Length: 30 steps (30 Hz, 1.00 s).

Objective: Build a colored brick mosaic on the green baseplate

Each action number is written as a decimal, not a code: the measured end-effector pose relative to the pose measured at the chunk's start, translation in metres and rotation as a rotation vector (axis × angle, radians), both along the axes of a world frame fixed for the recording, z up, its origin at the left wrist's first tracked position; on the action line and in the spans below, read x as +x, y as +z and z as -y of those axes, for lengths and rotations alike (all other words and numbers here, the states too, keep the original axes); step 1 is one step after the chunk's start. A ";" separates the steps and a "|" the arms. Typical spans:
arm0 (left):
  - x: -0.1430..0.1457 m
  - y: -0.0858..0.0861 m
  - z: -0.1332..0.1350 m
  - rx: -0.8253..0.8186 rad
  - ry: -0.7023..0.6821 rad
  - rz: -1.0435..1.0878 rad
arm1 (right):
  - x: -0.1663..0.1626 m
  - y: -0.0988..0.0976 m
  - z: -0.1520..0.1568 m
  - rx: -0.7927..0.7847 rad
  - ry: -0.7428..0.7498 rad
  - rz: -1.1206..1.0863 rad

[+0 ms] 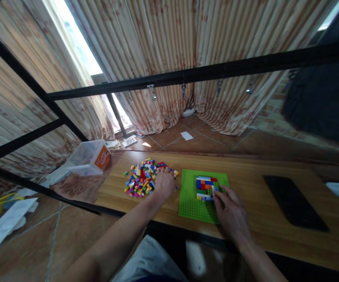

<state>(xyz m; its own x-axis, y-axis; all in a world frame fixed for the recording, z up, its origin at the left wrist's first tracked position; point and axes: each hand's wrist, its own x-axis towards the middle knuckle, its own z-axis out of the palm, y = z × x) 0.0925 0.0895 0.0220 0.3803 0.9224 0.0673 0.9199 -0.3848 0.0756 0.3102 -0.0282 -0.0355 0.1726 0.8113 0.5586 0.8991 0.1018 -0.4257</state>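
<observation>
A pile of small, many-coloured building bricks [142,178] lies on the left part of the wooden table. My left hand [165,183] reaches onto the pile's right edge; its fingertips are hidden among the bricks. To the right lies a green studded baseplate [191,207] carrying a roughly square patch of joined bricks [206,184] in blue, red, white, yellow and green. At the right side of this patch is my right hand [233,207], thumb and fingertips drawn together against the bricks. Anything pinched there is too small to make out.
A black flat slab [295,201] rests on the table [251,164] at the right. Beyond the left end stands a clear plastic bin [88,156] with an orange label. A black metal bar [169,78] with hanging clips crosses above the far side, before striped curtains [163,39].
</observation>
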 end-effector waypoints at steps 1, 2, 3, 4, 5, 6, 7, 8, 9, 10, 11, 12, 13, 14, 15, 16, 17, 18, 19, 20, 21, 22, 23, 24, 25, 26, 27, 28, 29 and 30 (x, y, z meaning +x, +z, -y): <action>0.001 -0.001 0.001 0.004 0.002 -0.006 | 0.000 0.001 0.000 -0.007 -0.003 -0.011; 0.001 -0.001 0.001 0.009 0.001 -0.015 | 0.000 0.002 -0.001 -0.013 -0.009 -0.023; 0.001 -0.002 0.001 0.014 -0.003 -0.028 | 0.000 0.003 -0.001 -0.017 -0.016 -0.033; 0.002 -0.002 0.002 0.018 -0.011 -0.042 | 0.000 0.004 -0.001 -0.020 -0.018 -0.040; 0.002 -0.002 0.002 0.021 -0.020 -0.057 | 0.001 0.004 -0.001 -0.020 -0.019 -0.046; 0.002 -0.003 0.002 0.021 -0.029 -0.070 | 0.001 0.005 -0.002 -0.018 -0.016 -0.052; 0.003 -0.002 0.002 0.018 -0.039 -0.081 | 0.002 0.005 -0.002 -0.013 -0.015 -0.059; 0.003 -0.002 0.003 0.012 -0.046 -0.087 | 0.003 0.005 -0.002 -0.005 -0.017 -0.069; 0.004 -0.001 0.004 0.007 -0.052 -0.090 | 0.004 0.006 -0.002 0.003 -0.018 -0.080; 0.006 0.000 0.005 0.000 -0.058 -0.092 | 0.005 0.006 -0.003 0.012 -0.021 -0.091; 0.007 0.002 0.006 -0.007 -0.062 -0.092 | 0.006 0.007 -0.003 0.020 -0.023 -0.100; 0.009 0.005 0.008 -0.014 -0.063 -0.090 | 0.007 0.007 -0.002 0.022 -0.021 -0.107; 0.011 0.007 0.010 -0.020 -0.061 -0.087 | 0.007 0.008 -0.002 0.021 -0.020 -0.112; 0.014 0.010 0.012 -0.025 -0.054 -0.085 | 0.008 0.009 -0.002 0.016 -0.019 -0.117; 0.016 0.013 0.015 -0.033 -0.045 -0.077 | 0.008 0.010 -0.002 0.008 -0.020 -0.123; 0.019 0.016 0.017 -0.047 -0.038 -0.060 | 0.008 0.011 -0.002 0.002 -0.024 -0.130; 0.022 0.018 0.020 -0.065 -0.038 -0.030 | 0.008 0.012 -0.001 -0.003 -0.026 -0.139; 0.024 0.020 0.022 -0.087 -0.049 0.015 | 0.007 0.012 -0.001 -0.005 -0.026 -0.148; 0.027 0.020 0.025 -0.110 -0.071 0.072 | 0.007 0.013 -0.001 -0.006 -0.026 -0.158; 0.029 0.019 0.027 -0.131 -0.099 0.136 | 0.007 0.014 -0.001 -0.009 -0.025 -0.165; 0.031 0.017 0.029 -0.146 -0.127 0.196 | 0.006 0.014 -0.001 -0.014 -0.025 -0.169; 0.034 0.015 0.031 -0.154 -0.151 0.247 | 0.006 0.014 -0.001 -0.021 -0.025 -0.172; 0.036 0.012 0.032 -0.160 -0.167 0.291 | 0.006 0.014 0.000 -0.029 -0.024 -0.173; 0.038 0.008 0.032 -0.167 -0.177 0.330 | 0.006 0.013 0.000 -0.038 -0.023 -0.176; 0.039 0.004 0.032 -0.175 -0.184 0.367 | 0.006 0.013 0.000 -0.045 -0.020 -0.179; 0.040 0.001 0.031 -0.184 -0.192 0.401 | 0.005 0.013 0.000 -0.051 -0.014 -0.183; 0.042 -0.003 0.031 -0.194 -0.201 0.434 | 0.005 0.013 -0.001 -0.056 -0.008 -0.186; 0.043 -0.005 0.030 -0.205 -0.209 0.464 | 0.005 0.013 -0.001 -0.059 -0.002 -0.188; 0.043 -0.008 0.029 -0.212 -0.212 0.491 | 0.005 0.014 -0.001 -0.064 0.001 -0.187; 0.044 -0.010 0.029 -0.218 -0.211 0.514 | 0.005 0.014 -0.001 -0.067 0.001 -0.186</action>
